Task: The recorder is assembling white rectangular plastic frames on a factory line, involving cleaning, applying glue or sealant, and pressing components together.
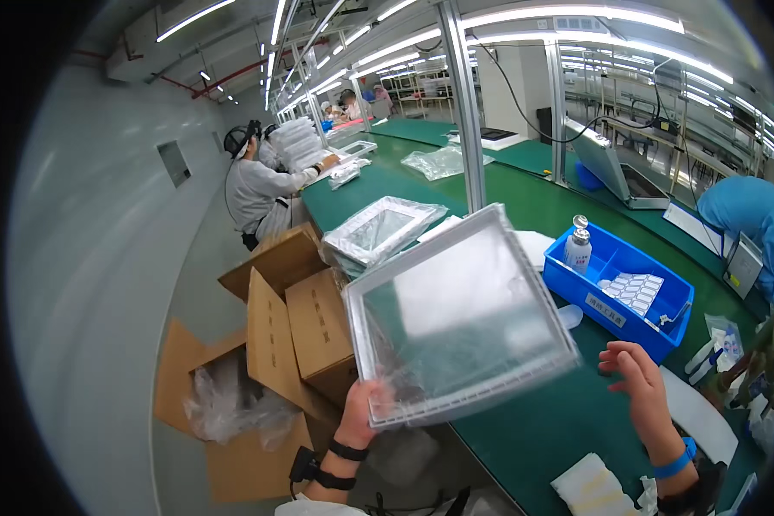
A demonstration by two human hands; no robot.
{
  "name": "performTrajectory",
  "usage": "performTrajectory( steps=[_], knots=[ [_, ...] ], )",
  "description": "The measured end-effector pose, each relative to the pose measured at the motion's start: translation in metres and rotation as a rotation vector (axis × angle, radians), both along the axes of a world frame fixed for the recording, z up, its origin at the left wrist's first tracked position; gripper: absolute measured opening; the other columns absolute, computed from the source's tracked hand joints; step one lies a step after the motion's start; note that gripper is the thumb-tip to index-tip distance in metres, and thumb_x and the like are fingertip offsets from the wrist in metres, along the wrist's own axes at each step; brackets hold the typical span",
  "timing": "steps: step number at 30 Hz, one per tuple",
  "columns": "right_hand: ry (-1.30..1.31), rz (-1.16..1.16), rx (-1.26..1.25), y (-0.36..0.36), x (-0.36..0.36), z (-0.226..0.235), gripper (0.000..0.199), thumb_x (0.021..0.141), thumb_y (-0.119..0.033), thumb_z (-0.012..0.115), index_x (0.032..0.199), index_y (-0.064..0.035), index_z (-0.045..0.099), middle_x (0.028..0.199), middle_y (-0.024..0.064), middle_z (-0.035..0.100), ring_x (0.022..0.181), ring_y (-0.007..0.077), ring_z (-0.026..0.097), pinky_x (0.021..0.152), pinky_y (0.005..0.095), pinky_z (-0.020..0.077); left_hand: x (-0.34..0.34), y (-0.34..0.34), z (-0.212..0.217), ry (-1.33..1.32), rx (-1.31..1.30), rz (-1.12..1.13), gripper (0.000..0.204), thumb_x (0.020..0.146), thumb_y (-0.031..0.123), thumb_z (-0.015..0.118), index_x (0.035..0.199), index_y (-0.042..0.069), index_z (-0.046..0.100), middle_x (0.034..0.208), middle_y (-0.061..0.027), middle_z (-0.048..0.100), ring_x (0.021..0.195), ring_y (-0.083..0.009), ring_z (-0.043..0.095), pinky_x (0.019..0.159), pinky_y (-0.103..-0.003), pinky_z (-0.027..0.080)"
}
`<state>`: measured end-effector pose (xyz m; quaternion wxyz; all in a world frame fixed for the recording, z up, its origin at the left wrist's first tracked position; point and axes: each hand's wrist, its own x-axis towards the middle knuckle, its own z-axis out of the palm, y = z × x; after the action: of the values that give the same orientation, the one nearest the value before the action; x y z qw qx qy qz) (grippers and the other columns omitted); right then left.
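My left hand (367,413) is closed on the lower left corner of a white rectangular frame (366,344) with a clear pane. The frame is tilted up over the near edge of the green workbench (525,430), and its pane reflects the lights. To the right, my right hand (635,387) is raised above the bench with fingers apart and curved, holding nothing. It is nearest to a blue tool bin (606,314), which holds a clear bottle (578,249) and a sheet of white labels (635,291). Behind the held frame lies another white frame (387,228) in clear plastic wrap.
Open cardboard boxes (271,344) stand at the bench's left, one with crumpled plastic (232,408) inside. A metal post (466,103) rises behind the frame. White folded cloths (593,490) lie near me. One co-worker (262,185) works far left; a blue sleeve (752,215) shows at right.
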<state>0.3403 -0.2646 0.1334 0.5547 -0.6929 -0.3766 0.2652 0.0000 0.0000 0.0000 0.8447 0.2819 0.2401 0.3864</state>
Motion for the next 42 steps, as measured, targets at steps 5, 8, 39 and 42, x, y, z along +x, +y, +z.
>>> performTrajectory(
  steps=[5, 8, 39, 42],
  knots=[
    [0.280, 0.019, 0.148, -0.023, -0.007, 0.016, 0.042, 0.099, -0.035, 0.046, 0.124, -0.0032, 0.056, 0.107, 0.0050, 0.062, 0.096, 0.0156, 0.060, 0.081, 0.0295, 0.0478, 0.025, -0.032, 0.024, -0.074, 0.050, -0.179, 0.029, 0.093, 0.009, 0.050, 0.122, 0.009, 0.050, 0.073, -0.0003, 0.044, 0.056, -0.0087, 0.044, 0.047, -0.022, 0.039],
    [0.391, -0.033, 0.158, -0.033, -0.009, 0.028, 0.037, 0.095, -0.027, 0.052, 0.121, -0.0017, 0.057, 0.098, 0.0028, 0.060, 0.091, 0.0130, 0.059, 0.077, 0.0271, 0.0461, 0.043, -0.049, 0.027, -0.054, 0.102, -0.203, 0.033, 0.094, 0.008, 0.049, 0.127, 0.008, 0.048, 0.074, -0.0008, 0.045, 0.057, -0.0095, 0.045, 0.048, -0.024, 0.040],
    [0.014, -0.160, 0.399, -0.100, -0.092, 0.041, 0.035, 0.090, -0.033, 0.066, 0.100, -0.0045, 0.049, 0.071, 0.0083, 0.060, 0.058, 0.0142, 0.058, 0.054, 0.0260, 0.0461, -0.008, -0.030, 0.037, -0.097, 0.473, 0.438, 0.043, 0.104, 0.019, 0.039, 0.144, 0.004, 0.036, 0.139, -0.0086, 0.049, 0.128, -0.0224, 0.048, 0.104, -0.035, 0.042],
    [0.092, -0.186, 0.479, -0.092, -0.096, 0.046, 0.037, 0.089, -0.032, 0.068, 0.099, -0.0025, 0.049, 0.071, 0.0114, 0.062, 0.059, 0.0171, 0.060, 0.055, 0.0275, 0.0482, 0.022, -0.052, 0.039, 0.202, 0.859, 0.052, 0.063, 0.096, 0.011, 0.058, 0.150, 0.001, 0.026, 0.143, -0.0100, 0.041, 0.128, -0.0160, 0.044, 0.101, -0.033, 0.042]
  ],
)
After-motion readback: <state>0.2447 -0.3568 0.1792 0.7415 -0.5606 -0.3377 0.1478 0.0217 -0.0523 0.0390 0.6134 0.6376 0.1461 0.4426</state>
